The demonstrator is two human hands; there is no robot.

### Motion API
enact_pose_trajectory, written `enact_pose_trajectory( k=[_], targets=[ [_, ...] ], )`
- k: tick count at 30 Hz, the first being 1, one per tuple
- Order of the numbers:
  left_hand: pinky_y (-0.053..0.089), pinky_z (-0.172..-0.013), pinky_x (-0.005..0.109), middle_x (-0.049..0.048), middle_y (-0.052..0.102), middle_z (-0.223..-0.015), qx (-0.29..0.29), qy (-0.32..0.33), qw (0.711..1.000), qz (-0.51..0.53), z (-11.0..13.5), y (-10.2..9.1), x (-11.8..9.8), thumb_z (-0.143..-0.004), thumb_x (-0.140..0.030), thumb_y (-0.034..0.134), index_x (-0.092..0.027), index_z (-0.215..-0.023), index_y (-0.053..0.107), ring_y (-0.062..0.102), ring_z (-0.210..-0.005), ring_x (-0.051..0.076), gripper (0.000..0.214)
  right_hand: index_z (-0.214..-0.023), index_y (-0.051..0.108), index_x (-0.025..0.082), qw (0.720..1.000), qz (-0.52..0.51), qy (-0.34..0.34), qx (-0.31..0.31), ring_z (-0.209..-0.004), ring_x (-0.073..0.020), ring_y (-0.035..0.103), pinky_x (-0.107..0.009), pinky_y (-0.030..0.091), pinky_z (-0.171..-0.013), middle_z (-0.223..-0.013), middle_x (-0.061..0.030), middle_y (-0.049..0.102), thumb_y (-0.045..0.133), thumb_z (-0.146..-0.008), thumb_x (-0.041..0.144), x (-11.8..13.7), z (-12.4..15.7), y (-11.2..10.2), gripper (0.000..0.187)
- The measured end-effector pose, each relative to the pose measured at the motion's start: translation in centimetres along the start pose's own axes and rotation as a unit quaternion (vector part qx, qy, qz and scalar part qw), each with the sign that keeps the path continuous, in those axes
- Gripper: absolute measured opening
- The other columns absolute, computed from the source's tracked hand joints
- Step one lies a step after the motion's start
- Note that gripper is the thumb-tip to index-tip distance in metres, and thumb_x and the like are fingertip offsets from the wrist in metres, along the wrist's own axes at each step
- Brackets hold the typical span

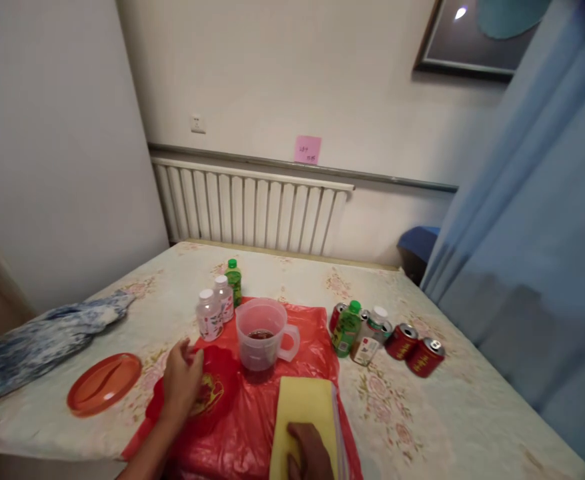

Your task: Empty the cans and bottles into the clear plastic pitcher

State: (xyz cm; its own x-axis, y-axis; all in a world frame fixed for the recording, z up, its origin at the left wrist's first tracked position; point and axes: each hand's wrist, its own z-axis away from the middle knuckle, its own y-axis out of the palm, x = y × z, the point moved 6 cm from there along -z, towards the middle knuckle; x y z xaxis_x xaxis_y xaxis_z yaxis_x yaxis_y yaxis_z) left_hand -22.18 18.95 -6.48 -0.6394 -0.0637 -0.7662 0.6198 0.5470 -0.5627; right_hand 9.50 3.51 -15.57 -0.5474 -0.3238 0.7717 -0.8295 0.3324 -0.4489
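Observation:
My left hand (185, 377) is over the left part of a red dish (217, 383) with a gold pattern. Its fingers are bent, with thumb and fingers apart, and nothing shows between them. A thick yellow pad, like a folded cloth (306, 400) with pale layers along its right side, lies under my right hand (312, 450). That hand's fingers are curled onto its top; the lower part is cut off by the frame. Behind both hands a clear plastic measuring jug (262, 333) holds some dark liquid, its handle to the right. Dish, jug and pad rest on a red plastic sheet (312, 327).
Left of the jug stand two white-capped bottles (209, 317) and a green bottle (233, 283). To the right are another green bottle (346, 330), a labelled bottle (367, 343) and several red cans (425, 357). An orange lid (105, 385) and blue-white cloth (57, 333) lie at left.

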Motion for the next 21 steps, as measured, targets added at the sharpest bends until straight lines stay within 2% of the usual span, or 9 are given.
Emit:
enact_pose_trajectory(
  k=[5,7,9,11,15,18,21],
  targets=[
    [0.055,-0.086,0.042,0.0085,0.07,-0.097,0.104,0.049,0.986,0.119,11.4,2.8,-0.9,-0.077,-0.052,0.049,-0.021,-0.097,0.059,0.068,-0.092,0.028,0.039,-0.106,0.066,0.023,0.997,-0.063,0.033,0.009,-0.092,-0.0236,0.069,-0.033,0.056,-0.086,-0.096,-0.0059,0.073,0.063,-0.068,0.015,0.2,-0.8,-1.5,0.04],
    [0.055,-0.085,0.042,0.0076,0.072,-0.097,0.147,0.058,0.98,0.119,14.7,4.3,-1.3,-0.077,-0.051,0.051,-0.023,-0.094,0.062,0.068,-0.093,0.028,0.035,-0.108,0.066,0.022,0.994,-0.086,0.065,-0.001,-0.089,-0.0238,0.071,-0.034,0.057,-0.084,-0.095,-0.0064,0.074,0.064,-0.066,0.014,-0.4,-1.1,-2.7,0.043],
    [0.055,-0.085,0.041,0.0074,0.073,-0.095,0.178,0.073,0.974,0.117,16.8,5.5,-1.6,-0.078,-0.052,0.051,-0.023,-0.09,0.064,0.068,-0.092,0.028,0.033,-0.109,0.067,0.02,0.989,-0.103,0.1,-0.028,-0.088,-0.025,0.072,-0.035,0.058,-0.082,-0.095,-0.0081,0.075,0.066,-0.067,0.017,-1.1,-1.5,-4.6,0.042],
    [0.055,-0.085,0.041,0.0072,0.072,-0.093,0.191,0.08,0.972,0.11,17.7,6.2,-1.6,-0.079,-0.052,0.05,-0.024,-0.087,0.065,0.068,-0.091,0.028,0.033,-0.107,0.069,0.018,0.982,-0.118,0.132,-0.06,-0.09,-0.0259,0.072,-0.036,0.058,-0.083,-0.096,-0.0101,0.075,0.067,-0.069,0.024,-2.1,-2.0,-6.9,0.038],
    [0.055,-0.085,0.043,0.0065,0.072,-0.09,0.183,0.071,0.976,0.098,17.7,6.7,-0.9,-0.08,-0.054,0.048,-0.025,-0.084,0.065,0.068,-0.089,0.028,0.034,-0.104,0.069,0.017,0.969,-0.096,0.187,-0.127,-0.088,-0.0255,0.072,-0.036,0.059,-0.081,-0.095,-0.0103,0.076,0.067,-0.072,0.035,-5.0,-3.1,-12.3,0.036],
    [0.055,-0.083,0.041,0.005,0.072,-0.087,0.174,0.067,0.978,0.091,17.6,6.8,-0.6,-0.081,-0.056,0.046,-0.026,-0.081,0.065,0.068,-0.087,0.028,0.036,-0.103,0.069,0.016,0.969,-0.073,0.176,-0.154,-0.085,-0.0257,0.072,-0.038,0.058,-0.082,-0.093,-0.0101,0.076,0.067,-0.069,0.035,-7.3,-4.3,-15.5,0.039],
    [0.055,-0.081,0.039,0.0044,0.071,-0.085,0.175,0.07,0.978,0.084,17.9,6.7,-0.8,-0.081,-0.058,0.046,-0.027,-0.078,0.064,0.067,-0.085,0.027,0.037,-0.106,0.067,0.015,0.968,-0.073,0.171,-0.169,-0.086,-0.0257,0.072,-0.04,0.058,-0.083,-0.095,-0.0107,0.075,0.067,-0.069,0.038,-9.5,-5.9,-17.5,0.043]
  ],
)
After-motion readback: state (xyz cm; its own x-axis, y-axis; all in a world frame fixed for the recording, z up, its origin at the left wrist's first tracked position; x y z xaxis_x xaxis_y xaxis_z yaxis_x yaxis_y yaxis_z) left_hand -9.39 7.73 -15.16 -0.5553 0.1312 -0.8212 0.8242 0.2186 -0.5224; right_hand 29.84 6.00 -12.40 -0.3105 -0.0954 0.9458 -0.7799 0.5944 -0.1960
